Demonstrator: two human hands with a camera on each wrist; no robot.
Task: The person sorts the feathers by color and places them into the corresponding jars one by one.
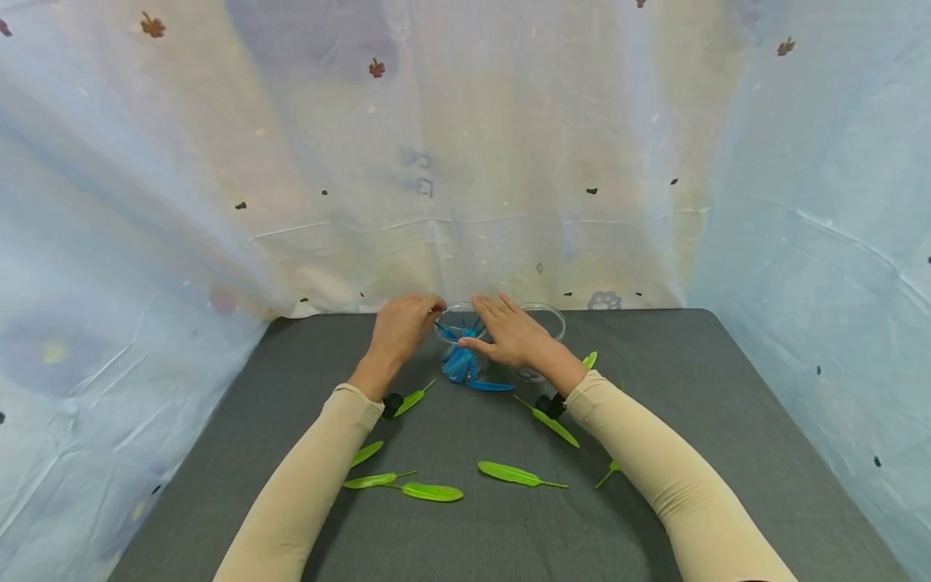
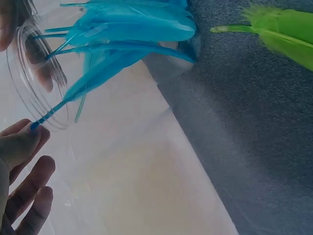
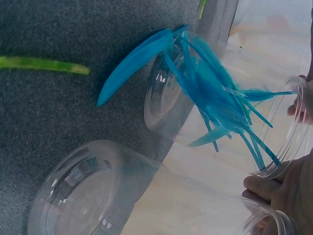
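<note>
Several blue feathers [image 1: 460,365] stand in a clear jar [image 3: 168,93], quills up toward its round rim. My left hand [image 1: 404,325] is at the rim's left side. Between thumb and finger it pinches the quill of a blue feather [image 2: 90,87] whose vane lies inside the jar. My right hand [image 1: 513,333] holds the jar near the rim, its thumb on the near side and long fingers reaching to the far side. A curved blue feather [image 3: 129,66] lies on the cloth beside the jar's base.
A second clear jar [image 1: 554,317] stands just right of the first, partly behind my right hand. Several green feathers [image 1: 509,474] are scattered over the grey tabletop [image 1: 465,541]. A patterned curtain [image 1: 494,202] hangs close behind both jars and along the sides.
</note>
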